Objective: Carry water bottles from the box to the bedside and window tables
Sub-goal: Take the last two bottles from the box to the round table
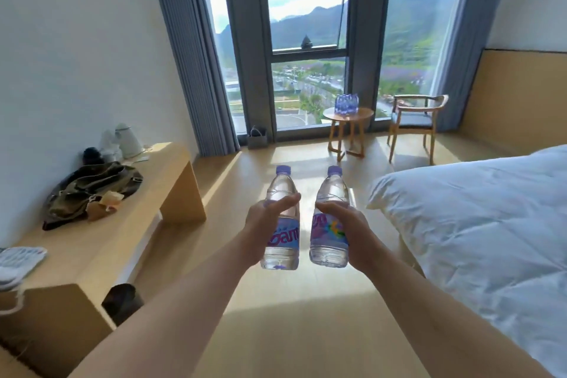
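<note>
— What's the room like from where you stand?

— A hotel bedroom with a pale wood floor (285,344). Tall windows (308,40) ahead give onto green mountains, with grey curtains (190,49) at the sides. The bed (478,224) with its white duvet lies to my right, and a long wooden bench (122,224) runs along the wall to my left.

— And your hands?

— Both arms are stretched out in front of me. My left hand (264,224) grips one water bottle (280,193) round its label, thumb laid across the front. My right hand (349,230) grips a second bottle (331,190) the same way. Both bottles stand nearly upright, purple caps up, close side by side but apart, held over the floor.

— Any other bottles in sight?

— Yes, a cluster of bottles (347,104) stands on the small round window table (362,115), well ahead of me. A wooden chair (414,123) sits just beside that table.

— What's on the bench?

— A crumpled olive bag (89,190), a white kettle (129,139) at the far end, and a folded white cloth (18,261) at the near end.
</note>
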Demonstrator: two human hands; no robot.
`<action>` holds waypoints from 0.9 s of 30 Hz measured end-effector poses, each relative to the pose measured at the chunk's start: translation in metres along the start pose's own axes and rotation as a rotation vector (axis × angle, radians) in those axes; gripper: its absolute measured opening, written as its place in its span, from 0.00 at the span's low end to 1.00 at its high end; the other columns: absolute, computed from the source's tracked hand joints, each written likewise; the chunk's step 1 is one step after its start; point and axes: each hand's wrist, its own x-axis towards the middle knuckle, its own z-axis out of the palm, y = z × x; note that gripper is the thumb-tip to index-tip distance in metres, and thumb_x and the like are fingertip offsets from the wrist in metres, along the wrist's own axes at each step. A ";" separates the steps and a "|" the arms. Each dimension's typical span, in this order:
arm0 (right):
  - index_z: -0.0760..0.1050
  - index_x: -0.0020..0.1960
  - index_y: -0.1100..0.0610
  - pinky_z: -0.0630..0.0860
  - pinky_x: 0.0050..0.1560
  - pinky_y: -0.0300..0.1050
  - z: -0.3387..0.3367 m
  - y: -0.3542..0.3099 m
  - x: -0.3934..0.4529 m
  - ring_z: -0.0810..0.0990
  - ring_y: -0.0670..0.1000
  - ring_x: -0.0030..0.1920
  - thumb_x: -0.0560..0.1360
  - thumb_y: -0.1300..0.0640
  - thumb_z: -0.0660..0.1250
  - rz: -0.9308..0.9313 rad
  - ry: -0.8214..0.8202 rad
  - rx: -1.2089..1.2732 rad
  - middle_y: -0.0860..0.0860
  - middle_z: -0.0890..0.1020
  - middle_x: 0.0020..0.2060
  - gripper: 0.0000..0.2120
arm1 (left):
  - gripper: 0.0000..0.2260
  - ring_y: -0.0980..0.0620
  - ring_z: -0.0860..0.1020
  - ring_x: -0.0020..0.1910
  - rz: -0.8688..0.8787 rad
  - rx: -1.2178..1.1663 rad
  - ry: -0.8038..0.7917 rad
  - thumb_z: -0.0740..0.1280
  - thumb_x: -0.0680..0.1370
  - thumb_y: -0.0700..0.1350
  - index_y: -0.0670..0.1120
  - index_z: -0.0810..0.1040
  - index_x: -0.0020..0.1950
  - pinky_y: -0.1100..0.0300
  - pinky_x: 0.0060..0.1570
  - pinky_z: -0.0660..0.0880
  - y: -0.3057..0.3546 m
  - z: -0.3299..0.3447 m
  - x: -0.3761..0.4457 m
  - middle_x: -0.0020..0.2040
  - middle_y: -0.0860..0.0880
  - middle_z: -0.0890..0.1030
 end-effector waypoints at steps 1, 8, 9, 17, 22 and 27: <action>0.74 0.64 0.64 0.78 0.51 0.60 -0.012 -0.004 0.017 0.80 0.64 0.47 0.71 0.56 0.77 -0.009 0.022 0.000 0.63 0.80 0.48 0.26 | 0.24 0.42 0.85 0.36 -0.002 0.009 -0.017 0.78 0.70 0.58 0.44 0.79 0.57 0.52 0.38 0.81 0.000 0.010 0.023 0.41 0.41 0.86; 0.79 0.59 0.62 0.82 0.43 0.53 -0.072 -0.041 0.157 0.84 0.63 0.43 0.71 0.57 0.76 -0.043 0.110 0.005 0.64 0.82 0.46 0.19 | 0.26 0.43 0.85 0.34 -0.047 0.024 -0.093 0.79 0.68 0.57 0.44 0.78 0.58 0.55 0.35 0.81 0.016 0.060 0.207 0.42 0.41 0.86; 0.79 0.58 0.62 0.82 0.41 0.53 -0.079 -0.050 0.178 0.84 0.62 0.42 0.70 0.57 0.77 -0.042 0.124 -0.006 0.63 0.83 0.45 0.18 | 0.26 0.44 0.85 0.33 -0.057 0.024 -0.106 0.79 0.68 0.57 0.43 0.78 0.58 0.55 0.35 0.80 0.022 0.067 0.232 0.41 0.41 0.85; 0.78 0.60 0.61 0.84 0.49 0.59 -0.127 -0.109 0.324 0.86 0.63 0.45 0.65 0.51 0.79 -0.077 0.238 -0.078 0.62 0.85 0.46 0.27 | 0.23 0.46 0.85 0.31 -0.047 0.075 -0.162 0.78 0.70 0.58 0.46 0.79 0.56 0.57 0.31 0.81 0.075 0.119 0.402 0.41 0.42 0.86; 0.76 0.65 0.59 0.78 0.60 0.70 -0.166 -0.127 0.419 0.83 0.69 0.57 0.69 0.51 0.78 -0.075 0.273 -0.095 0.67 0.81 0.58 0.28 | 0.23 0.45 0.86 0.34 -0.031 0.084 -0.174 0.78 0.70 0.59 0.48 0.78 0.57 0.54 0.36 0.83 0.089 0.151 0.503 0.45 0.42 0.86; 0.75 0.67 0.58 0.77 0.62 0.71 -0.221 -0.150 0.533 0.81 0.70 0.59 0.72 0.52 0.76 -0.090 0.246 -0.103 0.67 0.80 0.60 0.26 | 0.20 0.45 0.86 0.34 -0.018 0.092 -0.151 0.77 0.71 0.59 0.50 0.78 0.55 0.54 0.35 0.83 0.093 0.192 0.617 0.42 0.44 0.87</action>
